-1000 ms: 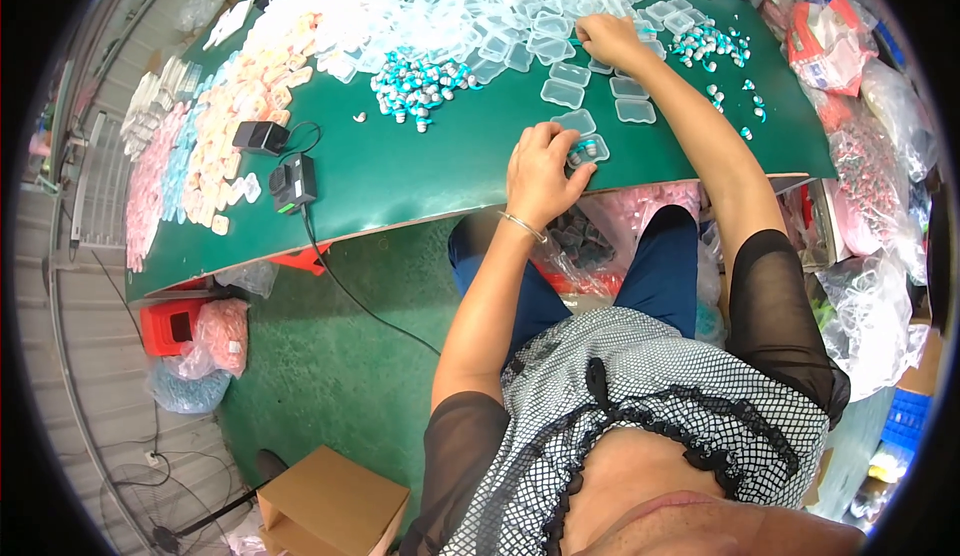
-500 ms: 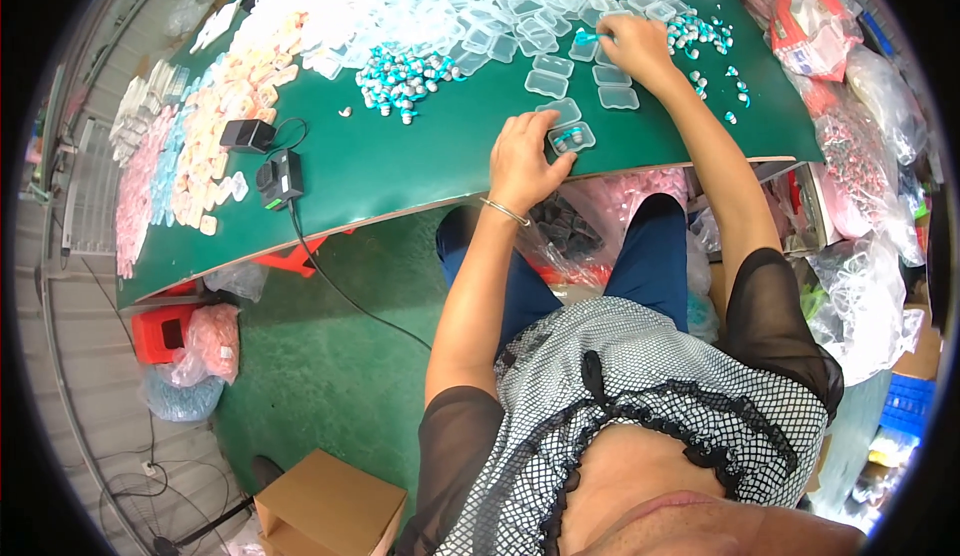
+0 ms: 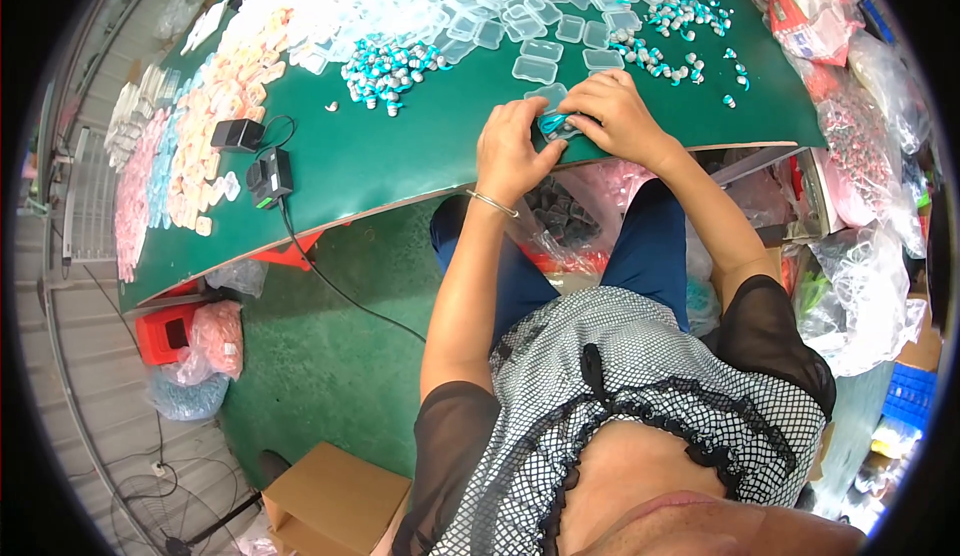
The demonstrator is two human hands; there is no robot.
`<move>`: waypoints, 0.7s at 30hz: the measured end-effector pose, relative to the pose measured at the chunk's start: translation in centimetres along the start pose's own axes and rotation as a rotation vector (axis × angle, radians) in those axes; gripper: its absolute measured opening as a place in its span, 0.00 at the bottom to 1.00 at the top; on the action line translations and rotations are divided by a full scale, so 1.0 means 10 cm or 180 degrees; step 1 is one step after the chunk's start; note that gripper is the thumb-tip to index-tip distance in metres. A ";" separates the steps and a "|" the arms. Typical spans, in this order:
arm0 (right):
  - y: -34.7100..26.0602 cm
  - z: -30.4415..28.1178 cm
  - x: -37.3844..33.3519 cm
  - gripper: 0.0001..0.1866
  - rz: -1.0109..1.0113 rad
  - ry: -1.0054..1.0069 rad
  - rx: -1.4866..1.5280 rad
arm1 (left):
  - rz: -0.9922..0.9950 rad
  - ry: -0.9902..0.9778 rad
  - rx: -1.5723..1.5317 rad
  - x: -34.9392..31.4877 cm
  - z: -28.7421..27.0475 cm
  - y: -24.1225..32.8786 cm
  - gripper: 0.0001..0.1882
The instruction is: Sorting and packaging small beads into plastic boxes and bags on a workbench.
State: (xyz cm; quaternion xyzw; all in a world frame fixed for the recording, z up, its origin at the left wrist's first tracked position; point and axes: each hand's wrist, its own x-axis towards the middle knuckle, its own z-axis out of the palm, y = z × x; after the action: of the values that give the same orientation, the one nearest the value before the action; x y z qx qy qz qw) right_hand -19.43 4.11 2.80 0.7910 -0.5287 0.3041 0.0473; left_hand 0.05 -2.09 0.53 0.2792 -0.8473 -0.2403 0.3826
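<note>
Near the table's front edge lies a small clear plastic box [image 3: 572, 135], its lid folded back. My left hand [image 3: 513, 148] grips the box at its left side, thumb at the near edge and fingers at the far edge. My right hand [image 3: 622, 116] is closed over the box, its fingertips pressing on a small teal strip-like piece [image 3: 551, 122] inside it. The fingers partly hide what lies in the box. Just beyond are open clear boxes [image 3: 535, 68]. A pile of small teal-and-white pieces [image 3: 388, 74] lies to the left, and another pile [image 3: 690, 16] to the right.
Many clear plastic boxes [image 3: 475, 16] cover the back of the green table [image 3: 380, 161]. Orange, blue and pink cases [image 3: 228, 96] lie at the left, near a black device with a cable [image 3: 268, 178]. Plastic bags [image 3: 862, 156] crowd the right side; a cardboard box [image 3: 335, 496] stands on the floor.
My right hand has come from the far right pile to the box, bringing a teal piece. My left hand stays at the box. The view has shifted slightly.
</note>
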 end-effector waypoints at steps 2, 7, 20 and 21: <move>0.00 -0.01 -0.01 0.09 -0.0011 -0.0005 0.0025 | 0.0068 -0.0014 -0.0003 -0.01 -0.01 0.00 0.25; 0.12 -0.02 0.10 0.10 0.0395 -0.0128 0.0339 | 0.0108 0.0033 0.0038 0.00 -0.03 0.00 0.23; 0.35 0.11 0.36 0.13 0.0462 -0.0588 0.0711 | 0.0201 -0.0046 0.0128 -0.01 -0.04 -0.01 0.24; 0.36 0.11 0.32 0.13 0.0466 -0.0587 0.0712 | 0.0202 -0.0050 0.0127 -0.01 -0.03 0.00 0.24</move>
State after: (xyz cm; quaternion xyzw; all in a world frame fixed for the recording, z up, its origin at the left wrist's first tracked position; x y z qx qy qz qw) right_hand -21.21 -0.53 2.73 0.7753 -0.5499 0.2899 -0.1121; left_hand 0.39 -2.03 0.70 0.2578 -0.8634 -0.2133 0.3777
